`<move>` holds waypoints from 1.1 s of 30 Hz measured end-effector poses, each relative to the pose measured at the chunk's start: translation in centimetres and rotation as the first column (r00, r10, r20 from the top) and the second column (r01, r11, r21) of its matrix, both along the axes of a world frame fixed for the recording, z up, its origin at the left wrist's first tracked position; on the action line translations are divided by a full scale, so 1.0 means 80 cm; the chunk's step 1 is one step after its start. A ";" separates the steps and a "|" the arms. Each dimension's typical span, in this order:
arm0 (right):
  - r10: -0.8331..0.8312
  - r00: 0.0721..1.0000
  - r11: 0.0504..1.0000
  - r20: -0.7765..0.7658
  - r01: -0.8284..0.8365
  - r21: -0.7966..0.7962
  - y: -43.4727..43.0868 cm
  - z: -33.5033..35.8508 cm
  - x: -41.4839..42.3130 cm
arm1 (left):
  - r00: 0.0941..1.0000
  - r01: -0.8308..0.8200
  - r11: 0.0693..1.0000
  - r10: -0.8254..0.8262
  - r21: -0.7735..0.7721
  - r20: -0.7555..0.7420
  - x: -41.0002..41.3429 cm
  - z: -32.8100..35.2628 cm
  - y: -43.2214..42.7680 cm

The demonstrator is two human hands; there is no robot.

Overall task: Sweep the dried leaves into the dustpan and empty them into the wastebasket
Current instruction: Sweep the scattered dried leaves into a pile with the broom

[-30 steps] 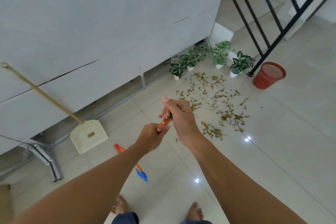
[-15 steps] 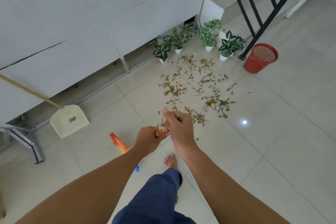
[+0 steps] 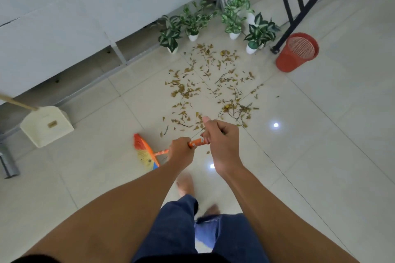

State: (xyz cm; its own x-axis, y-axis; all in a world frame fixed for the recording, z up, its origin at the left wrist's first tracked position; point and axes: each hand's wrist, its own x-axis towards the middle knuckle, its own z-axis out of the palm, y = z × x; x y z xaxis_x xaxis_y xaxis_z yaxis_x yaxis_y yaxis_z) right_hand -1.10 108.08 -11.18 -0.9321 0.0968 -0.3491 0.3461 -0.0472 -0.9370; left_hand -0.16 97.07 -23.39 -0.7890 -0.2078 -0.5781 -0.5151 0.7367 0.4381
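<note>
Dried brown leaves (image 3: 211, 89) lie scattered over the pale floor tiles ahead of me. Both hands grip an orange broom handle: my left hand (image 3: 181, 148) lower down, my right hand (image 3: 221, 140) higher up. The broom head (image 3: 145, 153), with orange, yellow and blue bristles, sits low over the floor left of my hands, short of the leaf patch. A cream dustpan (image 3: 46, 126) with a long wooden handle rests against the wall at the left. A red mesh wastebasket (image 3: 297, 51) stands at the far right, beyond the leaves.
Several small potted plants (image 3: 232, 19) in white pots line the wall behind the leaves. A black stair railing (image 3: 297, 4) rises beside the wastebasket. A grey metal leg (image 3: 7, 162) stands at the far left. My bare feet (image 3: 184, 183) are below my hands.
I have stepped toward the leaves, so they, the plants and the wastebasket look nearer. The broom head has swung forward and up to the left of my hands.
</note>
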 end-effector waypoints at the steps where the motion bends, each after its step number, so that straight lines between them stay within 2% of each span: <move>1: -0.001 1.000 1.000 -0.026 0.002 0.016 0.015 0.005 -0.007 | 1.000 0.000 1.000 0.000 0.011 0.001 -0.010 0.006 0.017; 7: 0.054 0.990 0.994 -0.128 -0.041 0.104 0.127 0.046 -0.052 | 1.000 0.023 0.999 -0.022 0.046 -0.013 -0.068 0.041 0.143; 11: 0.092 0.979 0.995 -0.181 -0.084 0.053 0.206 0.066 -0.089 | 0.994 -0.027 1.000 0.027 0.001 -0.108 -0.089 0.068 0.221; 14: 0.141 0.966 0.990 -0.215 -0.142 0.013 0.241 0.072 -0.107 | 0.979 -0.143 0.989 0.137 -0.032 -0.152 -0.087 0.075 0.259; 17: 0.216 0.956 0.976 -0.201 -0.215 0.024 0.259 0.069 -0.115 | 0.956 -0.267 0.964 0.262 -0.014 -0.134 -0.076 0.073 0.286; 23: 0.354 0.920 0.935 -0.168 -0.347 0.072 0.298 0.051 -0.119 | 0.906 -0.413 0.900 0.422 0.137 -0.041 -0.079 0.044 0.345; 30: 0.387 0.884 0.922 -0.263 -0.364 0.135 0.329 0.072 -0.140 | 0.904 -0.370 0.892 0.410 0.259 -0.119 -0.121 0.048 0.372; 33: 0.365 0.890 0.931 -0.275 -0.348 0.109 0.326 0.083 -0.143 | 0.912 -0.357 0.913 0.387 0.199 -0.135 -0.119 0.061 0.361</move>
